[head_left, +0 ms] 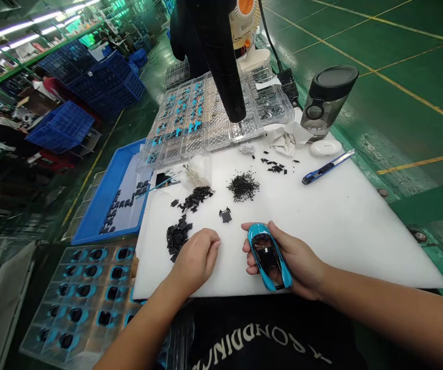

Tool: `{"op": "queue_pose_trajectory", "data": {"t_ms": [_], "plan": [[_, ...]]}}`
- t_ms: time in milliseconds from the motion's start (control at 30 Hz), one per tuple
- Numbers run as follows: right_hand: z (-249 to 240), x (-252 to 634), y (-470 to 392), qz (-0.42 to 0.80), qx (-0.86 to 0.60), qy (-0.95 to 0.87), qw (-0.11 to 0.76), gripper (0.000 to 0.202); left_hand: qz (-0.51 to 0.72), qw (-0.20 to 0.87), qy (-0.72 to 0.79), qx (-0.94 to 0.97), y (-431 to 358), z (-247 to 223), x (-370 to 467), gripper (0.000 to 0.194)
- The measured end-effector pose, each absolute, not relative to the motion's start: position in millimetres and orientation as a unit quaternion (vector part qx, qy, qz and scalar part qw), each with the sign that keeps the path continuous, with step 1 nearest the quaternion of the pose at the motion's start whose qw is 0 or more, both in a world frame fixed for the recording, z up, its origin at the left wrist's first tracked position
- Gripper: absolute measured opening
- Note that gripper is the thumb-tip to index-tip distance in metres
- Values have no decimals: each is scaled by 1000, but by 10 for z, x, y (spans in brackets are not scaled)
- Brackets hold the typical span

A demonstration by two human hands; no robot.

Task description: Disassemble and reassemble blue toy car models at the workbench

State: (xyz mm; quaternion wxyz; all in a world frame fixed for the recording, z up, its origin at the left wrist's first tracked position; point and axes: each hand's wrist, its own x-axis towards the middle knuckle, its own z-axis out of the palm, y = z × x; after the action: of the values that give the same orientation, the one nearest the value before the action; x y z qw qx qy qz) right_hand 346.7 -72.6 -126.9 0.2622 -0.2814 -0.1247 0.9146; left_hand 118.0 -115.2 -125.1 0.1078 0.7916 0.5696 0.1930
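My right hand (296, 254) is wrapped around a bright blue toy car body (253, 232), tilted so that its open, dark cabin faces up. My left hand (198, 254) is closed over the white board, fingers curled under; whatever they may hold is hidden. Beside its knuckles lies a heap of black plastic parts (177, 237). Beyond the hands, a single black square part (226, 216) rests on the board. A pile of small black screws or pins (243, 186) sits farther back, with another heap of black pieces (198, 197) to its left.
An electric screwdriver (221, 61) hangs over clear trays (216, 136) of blue parts. A blue utility knife (327, 167), white case (325, 148) and dark bottle (324, 103) stand right. A blue bin (108, 238) and a tray of car bodies (86, 277) are left.
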Motion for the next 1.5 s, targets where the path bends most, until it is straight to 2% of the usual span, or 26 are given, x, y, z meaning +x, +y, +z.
{"op": "queue_pose_trajectory", "data": {"t_ms": [133,333,567,833,967,1100,1333,1500], "plan": [[-1263,3466,-732,916,-275,-117,269,40,259,140,619,728,-1175,-1182,1154,7],[-1263,3461,-727,915,-282,-113,264,41,268,165,614,724,-1135,-1134,1094,20],[-1294,3458,-718,916,-281,-124,259,42,278,168,578,749,-1099,-1070,1171,12],[-1339,3475,-737,916,-283,-180,222,54,291,110,367,876,-881,-968,1553,21],[-1351,3468,-732,914,-293,-186,211,57,281,38,332,899,-814,-1028,1616,21],[-1344,3468,-735,915,-299,-177,205,57,273,30,321,906,-807,-1064,1600,23],[-1359,3477,-735,917,-294,-187,194,53,254,67,330,906,-790,-979,1602,18],[-1366,3486,-730,922,-288,-182,185,54,231,109,327,910,-803,-948,1569,25]]}}
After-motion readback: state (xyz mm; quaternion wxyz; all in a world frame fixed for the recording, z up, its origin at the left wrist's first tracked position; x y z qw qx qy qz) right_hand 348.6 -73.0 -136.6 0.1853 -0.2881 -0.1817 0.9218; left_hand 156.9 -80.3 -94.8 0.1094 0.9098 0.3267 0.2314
